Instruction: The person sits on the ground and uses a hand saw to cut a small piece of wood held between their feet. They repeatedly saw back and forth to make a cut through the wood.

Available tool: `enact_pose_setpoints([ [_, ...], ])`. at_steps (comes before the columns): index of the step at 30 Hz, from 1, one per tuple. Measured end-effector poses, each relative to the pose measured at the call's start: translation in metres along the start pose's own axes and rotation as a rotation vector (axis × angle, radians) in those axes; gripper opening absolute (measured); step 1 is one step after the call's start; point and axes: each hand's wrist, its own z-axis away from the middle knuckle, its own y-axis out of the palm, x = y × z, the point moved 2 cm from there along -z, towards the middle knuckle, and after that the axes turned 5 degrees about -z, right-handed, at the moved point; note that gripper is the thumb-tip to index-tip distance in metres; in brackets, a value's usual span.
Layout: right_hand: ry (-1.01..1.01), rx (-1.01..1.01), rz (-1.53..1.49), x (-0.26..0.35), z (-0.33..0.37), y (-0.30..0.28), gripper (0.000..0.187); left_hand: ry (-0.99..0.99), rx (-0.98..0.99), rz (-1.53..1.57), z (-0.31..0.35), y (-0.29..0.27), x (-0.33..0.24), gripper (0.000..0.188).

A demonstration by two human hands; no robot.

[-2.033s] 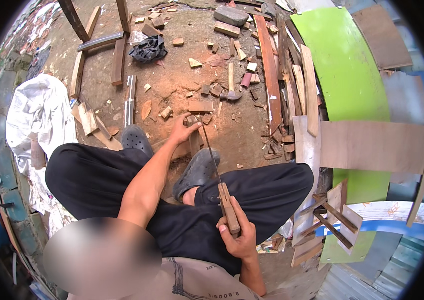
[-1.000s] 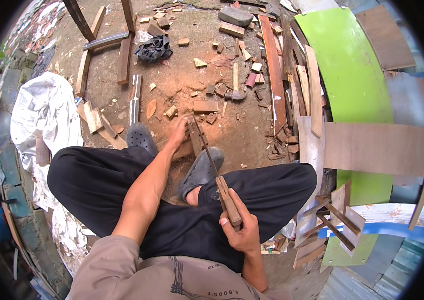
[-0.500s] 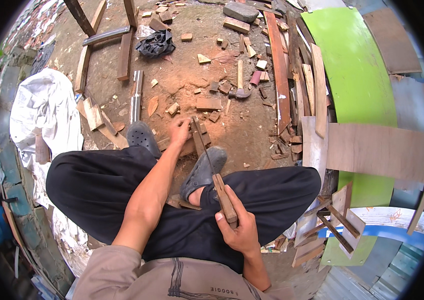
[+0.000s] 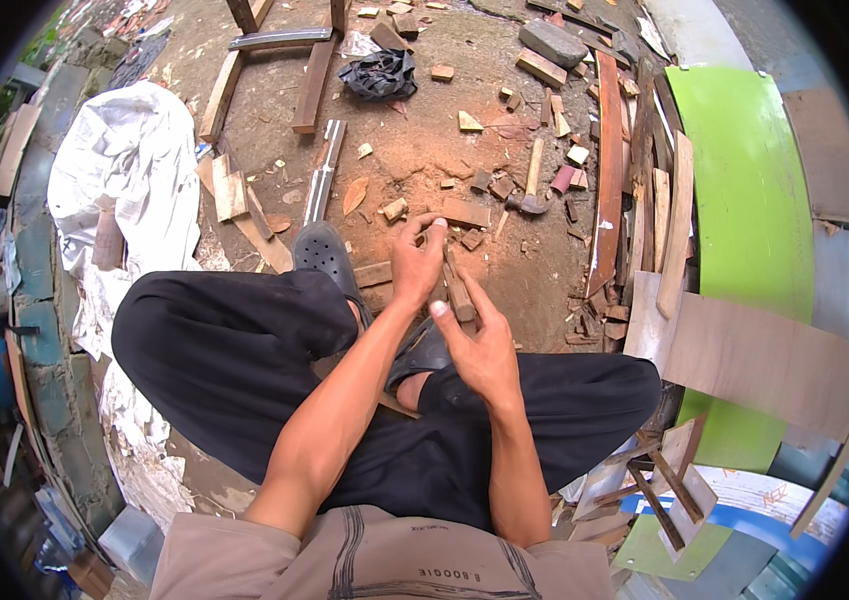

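My right hand is wrapped round the brown wooden handle of a thin-bladed saw, its thumb lying along the near end. The blade is mostly hidden from view at this moment. Just beyond, my left hand is closed, apparently on a piece of wood, with its thumb up; the fingers cover most of what it grips. Both hands are close together above my right clog. A wood offcut shows between my feet, beside the left clog.
Ahead on the ground are a hammer, a brown block, scattered offcuts and orange sawdust. A black plastic bag and a wooden frame are farther off. Boards and a green panel line the right; white cloth lies left.
My right hand has pushed the saw handle forward, away from my lap and close to my left hand. The whole view has shifted, with the scene now farther right and lower.
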Motion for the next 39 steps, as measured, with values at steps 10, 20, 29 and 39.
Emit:
enact_pose_setpoints([
  [10, 0.16, 0.074, -0.413, 0.049, 0.089, -0.024, 0.077, 0.521, 0.568, 0.055, 0.102, -0.033, -0.091, 0.048],
  [20, 0.281, -0.027, -0.323, -0.02, -0.025, 0.016, 0.053, 0.187, 0.33, 0.087, 0.002, 0.013, -0.019, 0.059],
  [29, 0.31, 0.04, -0.341, 0.038, 0.1, -0.032, 0.073, 0.349, 0.442, 0.129, 0.118, -0.016, -0.096, 0.031],
  [39, 0.267, -0.007, -0.192, -0.031, -0.022, 0.017, 0.067, 0.094, 0.369, 0.197, 0.005, 0.008, -0.008, 0.049],
])
